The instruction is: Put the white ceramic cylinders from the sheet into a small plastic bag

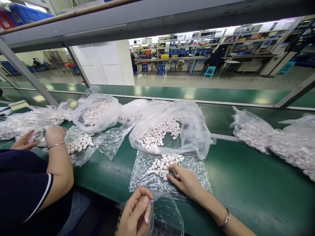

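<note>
My left hand (139, 209) is closed at the bottom of the view, its thumb and fingers pinching the edge of a clear plastic bag (167, 209) that hangs over the table's front edge. My right hand (185, 182) rests at the near right side of a loose pile of small white pipe fittings (163, 165). Its thumb and fingertips are curved and apart, touching or almost touching the fittings; whether one lies between them I cannot tell. The pile lies on a crinkled clear plastic sheet (140, 175). Behind it, a large open plastic bag (194, 127) holds more white fittings.
A co-worker's arm (59, 160) is at the left, beside another pile of fittings (81, 143) and an open bag (113, 113). Filled bags (256, 131) lie at the right on the green table (236, 186). A grey shelf beam (157, 19) crosses overhead.
</note>
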A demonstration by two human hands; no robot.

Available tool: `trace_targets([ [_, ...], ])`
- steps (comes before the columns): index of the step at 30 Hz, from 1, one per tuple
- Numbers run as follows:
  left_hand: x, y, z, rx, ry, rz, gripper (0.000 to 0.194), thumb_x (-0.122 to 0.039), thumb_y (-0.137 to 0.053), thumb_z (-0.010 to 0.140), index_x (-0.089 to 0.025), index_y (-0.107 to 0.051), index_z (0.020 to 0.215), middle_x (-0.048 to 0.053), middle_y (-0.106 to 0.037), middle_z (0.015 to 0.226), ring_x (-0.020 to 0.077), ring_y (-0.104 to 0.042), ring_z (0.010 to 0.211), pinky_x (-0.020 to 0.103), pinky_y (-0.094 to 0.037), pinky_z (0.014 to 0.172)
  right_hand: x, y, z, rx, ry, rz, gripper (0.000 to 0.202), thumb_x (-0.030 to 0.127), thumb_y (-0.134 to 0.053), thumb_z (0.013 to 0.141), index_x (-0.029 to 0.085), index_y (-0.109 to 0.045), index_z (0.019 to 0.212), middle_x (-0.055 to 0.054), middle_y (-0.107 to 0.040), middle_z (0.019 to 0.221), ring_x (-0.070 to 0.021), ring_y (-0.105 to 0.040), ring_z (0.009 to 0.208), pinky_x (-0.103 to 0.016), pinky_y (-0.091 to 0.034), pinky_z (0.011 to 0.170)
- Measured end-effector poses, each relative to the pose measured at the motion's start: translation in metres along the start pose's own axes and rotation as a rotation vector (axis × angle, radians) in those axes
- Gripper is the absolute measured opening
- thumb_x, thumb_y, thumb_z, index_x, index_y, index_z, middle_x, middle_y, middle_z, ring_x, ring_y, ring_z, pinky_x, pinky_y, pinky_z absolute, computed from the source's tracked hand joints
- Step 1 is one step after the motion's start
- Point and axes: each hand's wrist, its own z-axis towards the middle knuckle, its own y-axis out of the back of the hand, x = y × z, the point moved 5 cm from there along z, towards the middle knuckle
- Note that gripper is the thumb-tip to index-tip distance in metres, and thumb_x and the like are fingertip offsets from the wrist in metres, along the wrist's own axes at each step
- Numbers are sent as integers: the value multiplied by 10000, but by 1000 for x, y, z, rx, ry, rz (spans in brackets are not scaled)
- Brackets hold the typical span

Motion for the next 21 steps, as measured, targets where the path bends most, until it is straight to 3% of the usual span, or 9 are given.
trace_targets([
  [5, 0, -3, 0, 5, 19, -1, 265, -438, -628, 921, -176, -591, 917, -87, -455, 534, -22, -163, 304, 137, -151, 345, 4, -8, 0, 2, 100, -92, 193, 353, -445, 1009, 227, -523, 1132, -50, -665, 964, -177, -575, 616, -289, -328, 565],
  [8, -1, -5, 0, 31, 9, -13, 242, -417, -602, 942, -178, -584, 912, -93, -432, 512, -16, -159, 303, 139, -154, 345, 3, -5, 1, -7, 55, -35, 205, 396, -464, 999, 216, -540, 1063, -21, -627, 825, -167, -519, 578, -284, -301, 551],
  [10, 0, -6, 0, 47, 1, -16, 230, -406, -587, 953, -179, -578, 918, -99, -411, 497, -12, -155, 302, 139, -160, 344, 1, 1, 2, -8, -1, 152, 241, 447, -483, 991, 217, -553, 989, 5, -561, 741, -161, -494, 600, -277, -317, 563],
  [13, 1, -4, -1, 58, 2, -16, 243, -421, -590, 949, -178, -574, 939, -93, -438, 521, -14, -168, 303, 139, -149, 336, 0, 13, 2, 55, -75, 626, 315, 525, -498, 976, 222, -524, 898, 38, -477, 694, -125, -423, 582, -243, -318, 536],
  [16, 2, -3, 0, 71, 1, -22, 261, -435, -602, 938, -175, -579, 940, -83, -470, 549, -17, -185, 298, 147, -130, 321, -2, 19, 1, 146, -135, 1050, 374, 599, -490, 950, 230, -477, 892, 62, -435, 659, -76, -258, 447, -218, -184, 406],
  [18, 2, -3, 0, 71, -4, -21, 256, -430, -605, 937, -175, -583, 937, -84, -467, 542, -17, -188, 294, 147, -129, 320, -3, 22, 0, 161, -130, 1189, 435, 662, -430, 942, 236, -497, 997, 45, -499, 716, -61, -201, 397, -226, -125, 357],
  [21, 2, -3, 1, 61, -5, -18, 243, -420, -603, 941, -178, -583, 934, -92, -442, 520, -17, -180, 292, 144, -131, 324, -1, 21, -2, 173, -98, 1136, 486, 676, -360, 965, 233, -532, 1063, 28, -532, 748, -62, -206, 396, -225, -155, 361],
])
